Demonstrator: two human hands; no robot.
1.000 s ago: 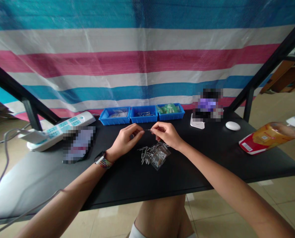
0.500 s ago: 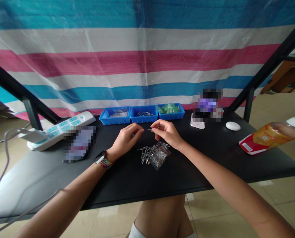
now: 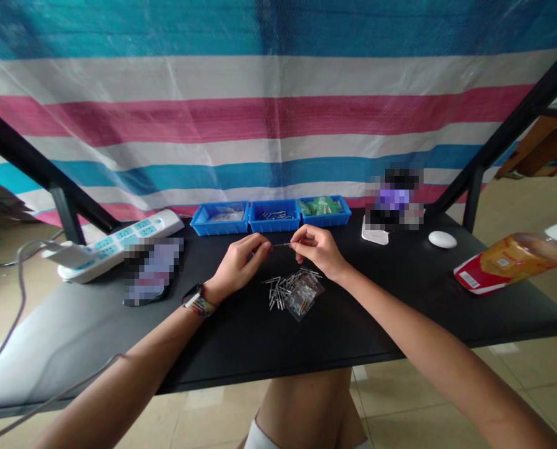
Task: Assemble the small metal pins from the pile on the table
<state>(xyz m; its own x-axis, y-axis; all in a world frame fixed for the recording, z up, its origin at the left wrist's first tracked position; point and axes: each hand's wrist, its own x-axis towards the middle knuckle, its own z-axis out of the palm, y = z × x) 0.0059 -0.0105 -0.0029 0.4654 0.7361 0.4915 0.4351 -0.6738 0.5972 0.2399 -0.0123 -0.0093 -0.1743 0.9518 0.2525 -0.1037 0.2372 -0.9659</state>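
Over the black table point(image 3: 241, 337), my left hand point(image 3: 239, 263) and my right hand point(image 3: 316, 249) are raised close together. Between their fingertips runs a thin metal pin point(image 3: 282, 244). My right hand pinches its right end. My left hand's fingers are curled and pinched at its left end; whether they grip it I cannot make out. Just below my right hand lies a pile of small metal pins point(image 3: 278, 289) beside a small clear plastic bag point(image 3: 304, 295). A watch and woven bracelet sit on my left wrist.
Three blue bins point(image 3: 271, 216) line the back edge, holding clear bags, metal parts and green parts. A white power strip point(image 3: 119, 242) lies at left, a white mouse point(image 3: 442, 239) and a bottle point(image 3: 512, 259) at right. A striped tarp hangs behind.
Both hands stay almost in place, still pinched at the pin; the view has shifted slightly.
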